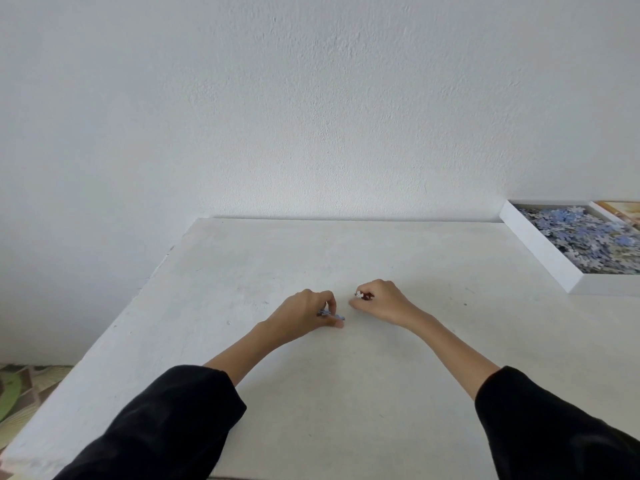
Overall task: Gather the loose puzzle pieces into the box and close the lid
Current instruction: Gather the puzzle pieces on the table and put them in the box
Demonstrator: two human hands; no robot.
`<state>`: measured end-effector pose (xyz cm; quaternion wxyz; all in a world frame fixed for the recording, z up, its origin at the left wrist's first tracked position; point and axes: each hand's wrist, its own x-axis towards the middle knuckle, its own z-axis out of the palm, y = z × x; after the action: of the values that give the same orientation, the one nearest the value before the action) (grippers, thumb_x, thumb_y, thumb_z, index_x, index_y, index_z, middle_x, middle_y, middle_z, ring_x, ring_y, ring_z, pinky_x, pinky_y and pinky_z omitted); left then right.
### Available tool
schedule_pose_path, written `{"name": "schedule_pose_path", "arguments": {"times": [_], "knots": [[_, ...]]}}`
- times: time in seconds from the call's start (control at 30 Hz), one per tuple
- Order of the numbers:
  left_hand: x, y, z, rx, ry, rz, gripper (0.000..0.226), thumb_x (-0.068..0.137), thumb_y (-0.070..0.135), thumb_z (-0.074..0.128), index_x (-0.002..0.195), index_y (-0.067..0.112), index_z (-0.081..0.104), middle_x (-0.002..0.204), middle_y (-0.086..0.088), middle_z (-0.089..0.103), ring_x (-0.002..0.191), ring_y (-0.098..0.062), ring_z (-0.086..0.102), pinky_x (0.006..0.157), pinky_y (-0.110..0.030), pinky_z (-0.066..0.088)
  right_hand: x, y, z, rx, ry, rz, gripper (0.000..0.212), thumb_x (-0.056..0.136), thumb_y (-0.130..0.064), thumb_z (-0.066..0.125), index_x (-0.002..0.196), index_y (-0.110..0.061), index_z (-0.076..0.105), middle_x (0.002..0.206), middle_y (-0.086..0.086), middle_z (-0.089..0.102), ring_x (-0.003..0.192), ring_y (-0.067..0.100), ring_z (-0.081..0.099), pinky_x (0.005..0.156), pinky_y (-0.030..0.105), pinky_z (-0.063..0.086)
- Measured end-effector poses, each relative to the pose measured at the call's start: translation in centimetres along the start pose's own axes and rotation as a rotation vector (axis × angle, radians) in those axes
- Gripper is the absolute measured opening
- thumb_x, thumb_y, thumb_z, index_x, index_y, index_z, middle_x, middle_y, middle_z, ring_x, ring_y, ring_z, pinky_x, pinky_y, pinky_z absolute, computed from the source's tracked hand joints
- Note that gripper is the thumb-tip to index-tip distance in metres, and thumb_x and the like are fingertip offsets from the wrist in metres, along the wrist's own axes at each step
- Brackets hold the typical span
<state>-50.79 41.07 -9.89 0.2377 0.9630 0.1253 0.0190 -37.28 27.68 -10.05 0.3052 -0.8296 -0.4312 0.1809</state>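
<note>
Near the middle of the white table (311,393), two hands sit close together, knuckles up, a small gap of bare surface between them. The left hand (304,311) has its grip clamped on a few bluish pieces (330,315): thumb and curled fingers pinch them just above the tabletop, with a blue edge poking out toward the right hand. The right hand (382,301) has its grip closed likewise on some pale pieces (360,294), held at the fingertips on the side facing the left hand; how many each hand holds is too small to tell. Both forearms are bare up to black sleeves (166,420) that enter from the near edge. The box (540,251), white and shallow, lies open at the far right corner of the table, well apart from the hands, and holds a heap of puzzle pieces (588,237) in blues and greys. Just beyond the box, at the right edge of the view, an orange-toned panel (623,209) shows; whether it is the lid cannot be told. A plain white wall (311,98) stands behind the far edge, and a patterned floor (20,386) shows past the left edge.
</note>
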Motion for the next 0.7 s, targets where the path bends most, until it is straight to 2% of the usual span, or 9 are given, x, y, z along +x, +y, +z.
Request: {"name": "schedule_pose_path", "arguments": {"times": [0.1, 0.17, 0.23, 0.37, 0.4, 0.47, 0.57, 0.63, 0.7], "knots": [[0.3, 0.6, -0.4, 0.032, -0.066, -0.012, 0.032, 0.083, 0.041, 0.066, 0.095, 0.012, 0.059, 0.077, 0.001, 0.053, 0.07, -0.012, 0.044, 0.051, -0.018, 0.027, -0.6, 0.3, -0.1, 0.364, -0.055, 0.04, 0.031, 0.089, -0.021, 0.049, 0.061, -0.019, 0.064, 0.044, -0.008, 0.041, 0.04, 0.006, 0.034, 0.041, 0.017, 0.026], [0.7, 0.9, -1.0, 0.017, -0.142, -0.043, 0.033, 0.082, 0.039, 0.067, 0.096, 0.01, 0.061, 0.089, -0.003, 0.061, 0.077, -0.013, 0.049, 0.058, -0.021, 0.035, -0.8, 0.9, -0.3, 0.6, -0.04, 0.091, 0.033, 0.093, -0.022, 0.043, 0.071, -0.017, 0.066, 0.047, -0.007, 0.033, 0.038, 0.007, 0.025, 0.036, 0.016, 0.019], [1.1, 1.2, -1.5, -0.026, -0.218, -0.051, 0.027, 0.083, 0.035, 0.068, 0.091, 0.011, 0.059, 0.095, -0.002, 0.065, 0.08, -0.013, 0.054, 0.069, -0.026, 0.042, -1.0, 1.3, -0.5, 0.707, -0.016, 0.111, 0.033, 0.094, -0.022, 0.041, 0.072, -0.017, 0.065, 0.049, -0.006, 0.028, 0.038, 0.007, 0.021, 0.035, 0.016, 0.016], [1.0, 1.7, -1.5, -0.001, -0.245, 0.026, 0.022, 0.089, 0.019, 0.055, 0.072, 0.016, 0.042, 0.063, 0.007, 0.044, 0.058, -0.008, 0.038, 0.057, -0.022, 0.031, -1.2, 1.4, -0.4, 0.762, -0.058, 0.076, 0.033, 0.094, -0.019, 0.037, 0.071, -0.015, 0.06, 0.047, -0.007, 0.029, 0.037, 0.006, 0.019, 0.034, 0.014, 0.016], [1.0, 1.7, -1.5, -0.063, -0.233, 0.013, 0.021, 0.09, 0.015, 0.052, 0.072, 0.016, 0.041, 0.06, 0.007, 0.041, 0.055, -0.008, 0.035, 0.054, -0.021, 0.03, -1.2, 1.4, -0.6, 0.825, -0.074, 0.079, 0.033, 0.094, -0.017, 0.034, 0.072, -0.013, 0.058, 0.046, -0.007, 0.029, 0.036, 0.005, 0.019, 0.033, 0.014, 0.015], [0.8, 1.8, -1.6, -0.361, -0.243, -0.088, 0.019, 0.091, 0.01, 0.047, 0.074, 0.017, 0.04, 0.058, 0.006, 0.042, 0.047, -0.007, 0.033, 0.047, -0.018, 0.027, -1.2, 1.4, -1.0, 1.03, -0.129, 0.093, 0.03, 0.09, -0.017, 0.029, 0.075, -0.01, 0.054, 0.044, -0.007, 0.028, 0.035, 0.005, 0.02, 0.032, 0.013, 0.015], [1.0, 1.9, -1.8, -0.753, -0.249, -0.189, 0.012, 0.093, 0.005, 0.039, 0.091, 0.016, 0.045, 0.055, 0.005, 0.042, 0.042, -0.008, 0.027, 0.04, -0.016, 0.019, -1.3, 1.1, -1.7, 1.287, -0.185, 0.148, 0.034, 0.089, -0.029, 0.029, 0.074, -0.009, 0.052, 0.043, -0.006, 0.027, 0.033, 0.006, 0.022, 0.032, 0.011, 0.016], [1.4, 2.1, -1.7, -0.914, -0.231, -0.213, 0.02, 0.093, 0.004, 0.035, 0.101, 0.013, 0.051, 0.057, 0.001, 0.044, 0.043, -0.009, 0.023, 0.039, -0.016, 0.017, -1.3, 1.0, -1.8, 1.36, -0.151, 0.232, 0.04, 0.094, -0.037, 0.03, 0.071, -0.01, 0.05, 0.041, -0.006, 0.028, 0.031, 0.005, 0.023, 0.03, 0.011, 0.015], [2.0, 2.7, -1.4, -1.063, -0.182, -0.273, 0.025, 0.093, 0.004, 0.033, 0.099, 0.01, 0.056, 0.064, -0.002, 0.048, 0.042, -0.008, 0.026, 0.037, -0.015, 0.018, -1.1, 0.9, -1.8, 1.418, -0.083, 0.339, 0.036, 0.096, -0.031, 0.033, 0.073, -0.009, 0.05, 0.041, -0.005, 0.036, 0.028, 0.003, 0.025, 0.026, 0.013, 0.015]]}}
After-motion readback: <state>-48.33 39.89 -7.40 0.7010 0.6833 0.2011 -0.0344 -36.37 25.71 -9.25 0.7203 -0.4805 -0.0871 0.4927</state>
